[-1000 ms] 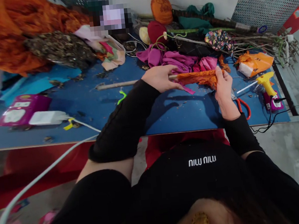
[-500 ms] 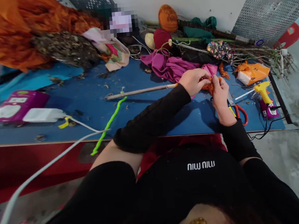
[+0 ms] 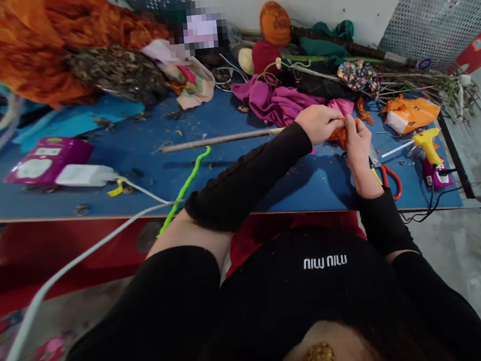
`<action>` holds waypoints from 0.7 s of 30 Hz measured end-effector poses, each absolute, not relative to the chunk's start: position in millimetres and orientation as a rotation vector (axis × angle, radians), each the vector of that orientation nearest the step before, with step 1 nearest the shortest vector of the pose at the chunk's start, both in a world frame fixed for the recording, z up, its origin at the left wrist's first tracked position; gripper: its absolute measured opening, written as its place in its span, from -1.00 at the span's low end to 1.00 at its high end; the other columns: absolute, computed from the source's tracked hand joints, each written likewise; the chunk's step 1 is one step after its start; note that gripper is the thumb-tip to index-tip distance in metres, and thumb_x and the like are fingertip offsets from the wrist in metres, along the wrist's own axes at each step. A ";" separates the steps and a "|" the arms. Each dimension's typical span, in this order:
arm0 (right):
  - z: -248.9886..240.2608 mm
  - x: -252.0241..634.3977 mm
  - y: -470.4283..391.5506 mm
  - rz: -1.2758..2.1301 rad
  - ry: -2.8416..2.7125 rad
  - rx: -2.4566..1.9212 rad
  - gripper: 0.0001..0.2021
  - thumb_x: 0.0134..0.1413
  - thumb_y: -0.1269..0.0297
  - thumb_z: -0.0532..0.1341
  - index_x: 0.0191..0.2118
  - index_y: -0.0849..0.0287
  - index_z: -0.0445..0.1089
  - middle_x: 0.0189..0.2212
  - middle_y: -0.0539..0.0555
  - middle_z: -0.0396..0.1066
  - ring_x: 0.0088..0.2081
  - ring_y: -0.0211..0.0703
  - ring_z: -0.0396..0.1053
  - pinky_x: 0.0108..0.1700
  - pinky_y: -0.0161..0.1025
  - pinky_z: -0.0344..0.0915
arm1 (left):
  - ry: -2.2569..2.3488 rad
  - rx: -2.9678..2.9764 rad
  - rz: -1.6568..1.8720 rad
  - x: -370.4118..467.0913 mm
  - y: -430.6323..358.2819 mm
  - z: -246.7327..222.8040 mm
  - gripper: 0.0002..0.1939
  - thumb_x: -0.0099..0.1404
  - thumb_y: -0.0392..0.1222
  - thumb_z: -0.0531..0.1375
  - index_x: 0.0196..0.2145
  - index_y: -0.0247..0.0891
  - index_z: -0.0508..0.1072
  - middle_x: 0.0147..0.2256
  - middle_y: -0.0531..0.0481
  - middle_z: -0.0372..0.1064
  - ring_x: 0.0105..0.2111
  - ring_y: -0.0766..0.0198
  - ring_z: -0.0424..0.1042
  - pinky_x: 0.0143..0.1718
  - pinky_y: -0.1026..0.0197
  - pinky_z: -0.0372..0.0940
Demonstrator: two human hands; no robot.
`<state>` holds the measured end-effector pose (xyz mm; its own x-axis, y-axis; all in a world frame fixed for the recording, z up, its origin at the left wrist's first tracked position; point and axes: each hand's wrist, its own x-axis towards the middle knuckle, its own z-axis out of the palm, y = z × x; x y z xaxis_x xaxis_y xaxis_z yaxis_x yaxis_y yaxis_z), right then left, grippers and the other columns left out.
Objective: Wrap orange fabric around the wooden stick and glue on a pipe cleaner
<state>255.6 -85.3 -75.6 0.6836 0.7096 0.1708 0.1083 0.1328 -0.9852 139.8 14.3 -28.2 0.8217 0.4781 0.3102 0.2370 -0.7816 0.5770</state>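
Note:
Fingers of my left hand [image 3: 319, 123] are closed on crumpled orange fabric [image 3: 338, 137], at the right end of a thin wooden stick [image 3: 228, 139]. My right hand [image 3: 358, 139] pinches the same fabric from the right side, its fingertips close to those of the left. The stick reaches out leftward past my left wrist, over the blue table. Beneath its left part lies a bright green twisted cord [image 3: 189, 180]. Pink fabric [image 3: 341, 106] shows just behind my hands. The fingertips partly hide the fabric.
Red-handled scissors [image 3: 391, 182] and a yellow glue gun [image 3: 427, 144] lie right of my hands on the blue table [image 3: 110, 203]. Magenta cloth [image 3: 276, 106] and bundled twigs [image 3: 422, 86] are behind. A white cable [image 3: 82, 262] crosses the front edge at left, near a purple box [image 3: 47, 159].
The view has shifted slightly, so the table items appear further right. Both hands stay on the orange fabric, with fingertips a little closer together. The stick's left end has moved slightly.

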 end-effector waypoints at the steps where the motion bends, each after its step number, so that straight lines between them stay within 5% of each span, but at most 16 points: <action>1: -75.6 255.5 -84.9 0.483 -0.731 -1.395 -0.49 0.23 -0.30 0.27 -0.37 0.10 0.32 -0.52 -0.18 0.19 -0.44 -0.34 0.19 -0.36 -0.34 0.18 | 0.527 2.472 0.616 140.4 14.3 -28.4 -0.67 0.38 -0.14 0.14 -0.20 -0.27 0.72 -0.31 -0.07 0.64 -0.31 0.15 0.52 -0.23 0.15 0.30; 6: -74.5 253.3 -83.8 0.408 -0.681 -1.364 -0.46 0.21 -0.27 0.30 -0.47 0.04 0.16 -0.60 -0.23 0.08 -0.56 -0.37 0.05 -0.49 -0.33 0.07 | 0.509 2.366 0.626 150.4 20.4 -27.7 -0.73 0.35 -0.22 0.20 -0.16 -0.34 0.69 -0.27 -0.08 0.63 -0.28 0.19 0.50 -0.18 0.17 0.32; 9: -72.2 253.0 -86.5 0.427 -0.622 -1.382 -0.52 0.30 -0.25 0.23 -0.40 0.04 0.22 -0.59 -0.20 0.16 -0.57 -0.32 0.17 -0.50 -0.31 0.17 | 0.510 2.330 0.663 158.6 27.4 -22.9 -0.74 0.36 -0.27 0.20 -0.12 -0.36 0.68 -0.28 -0.07 0.62 -0.29 0.20 0.48 -0.17 0.17 0.32; 12: -66.9 251.0 -98.3 0.225 -0.503 -1.395 -0.62 0.29 -0.14 0.28 -0.15 0.11 0.35 -0.36 -0.09 0.37 -0.34 -0.25 0.41 -0.22 -0.24 0.46 | 0.590 2.400 0.640 164.3 33.7 -12.0 -0.73 0.39 -0.27 0.21 -0.05 -0.34 0.67 -0.25 -0.06 0.61 -0.28 0.20 0.44 -0.17 0.14 0.27; 15: -58.4 234.4 -120.9 -0.057 -0.522 -1.396 -0.57 0.30 -0.11 0.29 0.03 0.12 0.36 -0.10 0.06 0.42 -0.09 -0.17 0.44 0.09 -0.09 0.49 | 0.756 2.508 0.566 171.1 37.2 0.6 -0.72 0.45 -0.22 0.21 0.02 -0.26 0.66 -0.14 0.00 0.62 -0.22 0.22 0.40 -0.14 0.14 0.19; 21: -45.1 151.0 -145.4 0.170 -1.670 -1.190 -0.48 0.23 -0.26 0.35 0.07 0.04 0.57 -0.09 0.16 0.52 -0.09 -0.02 0.47 0.03 -0.04 0.51 | 0.942 2.540 0.486 200.9 40.3 7.3 -0.71 0.55 -0.18 0.15 0.13 -0.10 0.57 0.06 0.07 0.59 -0.12 0.21 0.33 -0.08 0.11 0.08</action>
